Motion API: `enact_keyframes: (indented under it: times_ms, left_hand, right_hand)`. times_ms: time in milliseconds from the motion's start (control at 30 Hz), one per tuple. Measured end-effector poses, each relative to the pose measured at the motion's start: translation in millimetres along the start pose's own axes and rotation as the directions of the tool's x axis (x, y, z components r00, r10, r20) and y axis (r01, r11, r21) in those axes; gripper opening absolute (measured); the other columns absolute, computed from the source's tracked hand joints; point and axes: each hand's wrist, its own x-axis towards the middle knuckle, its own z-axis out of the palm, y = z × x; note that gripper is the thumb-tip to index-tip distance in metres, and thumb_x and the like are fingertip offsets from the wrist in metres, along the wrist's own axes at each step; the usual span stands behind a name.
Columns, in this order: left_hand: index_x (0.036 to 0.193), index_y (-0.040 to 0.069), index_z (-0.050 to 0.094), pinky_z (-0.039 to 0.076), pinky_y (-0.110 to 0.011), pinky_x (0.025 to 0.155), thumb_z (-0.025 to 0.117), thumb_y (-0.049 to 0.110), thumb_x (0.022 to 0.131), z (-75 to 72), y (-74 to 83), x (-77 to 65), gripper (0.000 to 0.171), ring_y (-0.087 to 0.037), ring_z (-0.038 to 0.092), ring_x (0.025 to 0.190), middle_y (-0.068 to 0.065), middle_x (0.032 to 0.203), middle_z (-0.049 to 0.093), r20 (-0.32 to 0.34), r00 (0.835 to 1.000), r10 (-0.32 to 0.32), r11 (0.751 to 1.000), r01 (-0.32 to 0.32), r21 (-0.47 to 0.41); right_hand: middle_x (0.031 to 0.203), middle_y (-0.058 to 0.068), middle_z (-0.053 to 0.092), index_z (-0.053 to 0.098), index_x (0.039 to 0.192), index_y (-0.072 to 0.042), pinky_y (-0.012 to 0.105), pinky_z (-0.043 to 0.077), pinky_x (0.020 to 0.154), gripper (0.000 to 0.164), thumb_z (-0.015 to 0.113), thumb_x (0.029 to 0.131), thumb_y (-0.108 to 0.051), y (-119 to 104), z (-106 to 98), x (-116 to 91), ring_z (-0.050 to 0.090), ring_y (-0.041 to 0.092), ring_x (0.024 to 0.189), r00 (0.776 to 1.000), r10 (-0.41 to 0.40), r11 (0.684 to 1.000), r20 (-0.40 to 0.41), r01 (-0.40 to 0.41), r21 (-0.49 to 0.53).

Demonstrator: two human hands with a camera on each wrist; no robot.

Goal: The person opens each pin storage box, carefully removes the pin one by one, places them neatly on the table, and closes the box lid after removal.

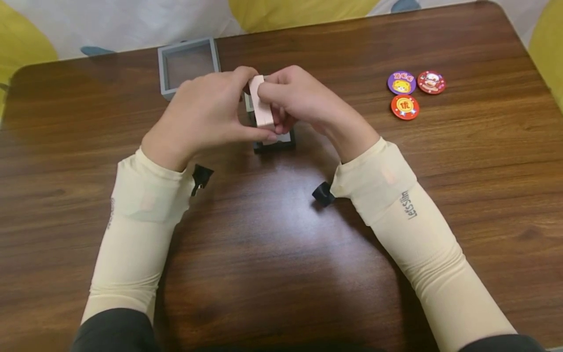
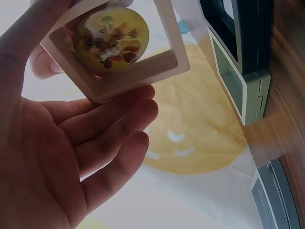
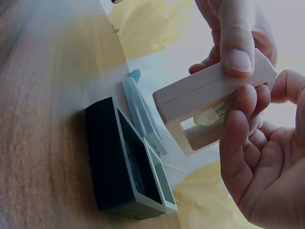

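Observation:
Both hands are together above the middle of the table. A pale pink square display frame (image 1: pixel 261 105) is held up between them. My left hand (image 1: pixel 202 110) grips it from the left, its thumb along the near end. From the other side my right hand (image 1: pixel 305 98) pinches the frame, thumb on its upper edge. Within the frame's opening a round yellow badge (image 2: pixel 112 40) with a floral picture shows in the left wrist view. Beneath the hands stand a black frame (image 3: pixel 112 162) and a pale green frame (image 2: pixel 252 102), touching each other; the hands partly hide both in the head view.
A blue-grey frame (image 1: pixel 165 73) stands at the back left of the table. On the right lie three round badges: a purple one (image 1: pixel 401 83), a dark red one (image 1: pixel 431 82) and a bright red one (image 1: pixel 405 107). A patterned cloth (image 1: pixel 176 19) hangs behind the table.

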Motion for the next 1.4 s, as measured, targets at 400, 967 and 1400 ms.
enact_keyframes:
  times_ms: [400, 967, 1400]
  left_hand:
    - [0.122, 0.007, 0.052, 0.049, -0.049, 0.065, 0.073, 0.063, 0.066, 1.0, 0.0, 0.8, 0.082, -0.028, 0.059, 0.073, -0.011, 0.089, 0.067, -0.036, 0.999, 0.017, 1.0, -0.017, -0.002]
    - [0.126, 0.006, 0.051, 0.048, -0.046, 0.062, 0.076, 0.056, 0.069, 3.2, 0.1, 1.8, 0.079, -0.028, 0.056, 0.071, -0.011, 0.088, 0.066, -0.046, 0.999, 0.001, 1.0, -0.001, -0.009]
    - [0.13, 0.007, 0.049, 0.047, -0.047, 0.065, 0.075, 0.059, 0.068, 0.6, -1.1, 1.6, 0.085, -0.027, 0.055, 0.075, -0.011, 0.095, 0.066, -0.051, 0.998, -0.029, 1.0, 0.028, -0.011]
  right_hand:
    - [0.046, 0.0, 0.05, 0.054, 0.067, -0.002, 0.022, 0.046, 0.042, 0.025, 0.041, 0.088, -0.004, 0.9, -1.2, 1.1, 0.051, 0.012, 0.04, 0.999, -0.03, 0.998, -0.013, 0.031, 0.053]
    - [0.045, -0.002, 0.047, 0.051, 0.061, -0.004, 0.021, 0.039, 0.04, 0.028, 0.041, 0.087, -0.003, 3.4, 0.7, 4.0, 0.044, 0.01, 0.041, 0.997, -0.058, 0.992, -0.045, 0.062, 0.113]
    - [0.049, -0.001, 0.046, 0.05, 0.063, -0.004, 0.021, 0.034, 0.042, 0.022, 0.041, 0.084, -0.002, 5.0, 1.8, 3.9, 0.041, 0.011, 0.043, 0.996, -0.058, 0.97, -0.063, 0.071, 0.235]
